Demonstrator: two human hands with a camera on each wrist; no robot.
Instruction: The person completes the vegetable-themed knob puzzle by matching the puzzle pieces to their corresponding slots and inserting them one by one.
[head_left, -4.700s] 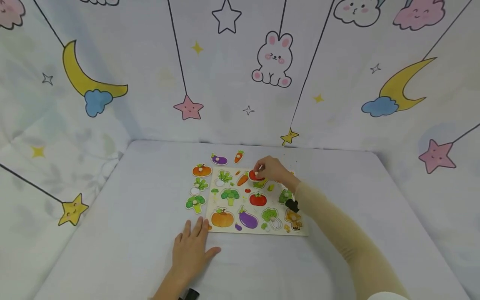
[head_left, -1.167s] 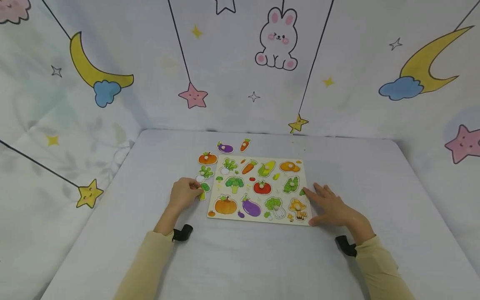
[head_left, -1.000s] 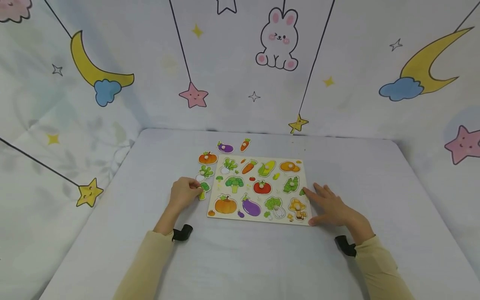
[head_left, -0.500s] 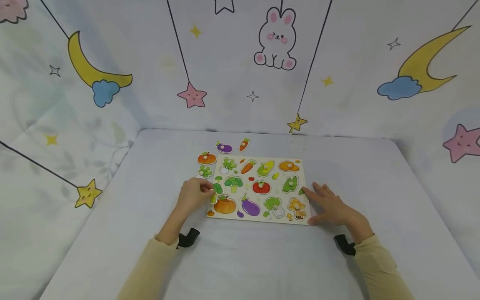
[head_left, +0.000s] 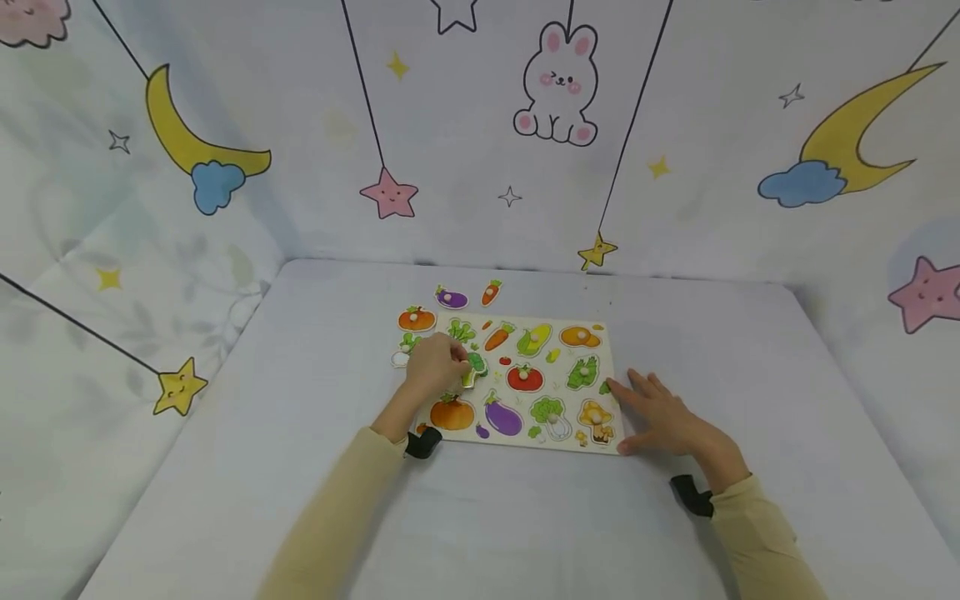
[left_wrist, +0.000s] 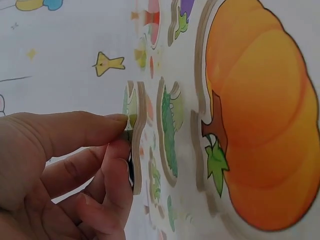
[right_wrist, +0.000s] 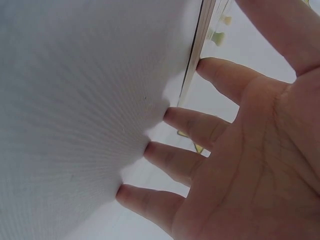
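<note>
My left hand (head_left: 433,368) pinches a broccoli puzzle piece (head_left: 477,363) between thumb and fingers. In the left wrist view the broccoli piece (left_wrist: 140,155) is held on edge to the camera, with a gap between it and the board's printed broccoli (left_wrist: 170,132). Below the hand lies the vegetable puzzle board (head_left: 528,440); the hand covers part of its left side. At the board's right edge my right hand (head_left: 663,418) lies with fingers spread. In the right wrist view one fingertip of the right hand (right_wrist: 250,145) touches the board's edge, while other fingertips press the cloth.
Loose pieces lie left of and behind the board: a pumpkin (head_left: 416,318), a white-rooted leafy vegetable (head_left: 401,358) partly behind the left hand, an eggplant (head_left: 452,297) and a carrot (head_left: 491,292). A white cloth (head_left: 540,525) covers the table, and a patterned backdrop (head_left: 457,125) stands behind.
The left hand has taken the broccoli piece from beside the board and moved it right, over the board. The right hand, earlier over the board with a tomato piece, now stays at its right edge.
</note>
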